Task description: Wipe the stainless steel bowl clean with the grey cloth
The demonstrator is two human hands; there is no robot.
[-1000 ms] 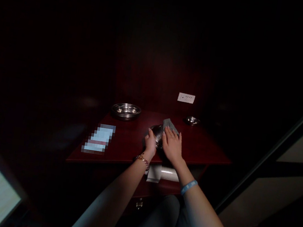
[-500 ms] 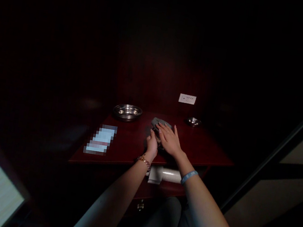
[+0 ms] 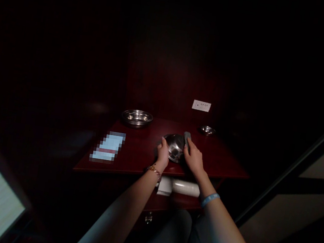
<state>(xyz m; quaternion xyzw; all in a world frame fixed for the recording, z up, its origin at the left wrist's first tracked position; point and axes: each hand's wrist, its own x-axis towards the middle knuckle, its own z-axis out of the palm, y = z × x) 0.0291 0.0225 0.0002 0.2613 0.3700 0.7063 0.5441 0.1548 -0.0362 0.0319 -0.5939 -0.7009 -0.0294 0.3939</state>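
Note:
A shiny steel bowl [image 3: 175, 146] is tilted over the middle of the dark red table, its rounded side showing. My left hand [image 3: 162, 153] grips its left edge, thumb on the metal. At the bowl's right edge, my right hand [image 3: 193, 157] is closed on a folded grey cloth [image 3: 187, 136] that touches the rim. Part of the cloth is hidden under the fingers. Back left on the table sits a wider stack of steel dishes [image 3: 137, 118]. A small steel bowl [image 3: 207, 130] rests at the back right.
A blurred-out flat pale object [image 3: 108, 147] lies on the left of the table [image 3: 132, 159]. Below the tabletop, a shelf holds a white roll [image 3: 186, 188] and a white box [image 3: 165, 186]. A white socket plate [image 3: 201, 105] is on the back wall.
My right hand has slid right with the cloth, from over the bowl to its right rim, uncovering the bowl's shiny surface. My left hand stays at the left edge.

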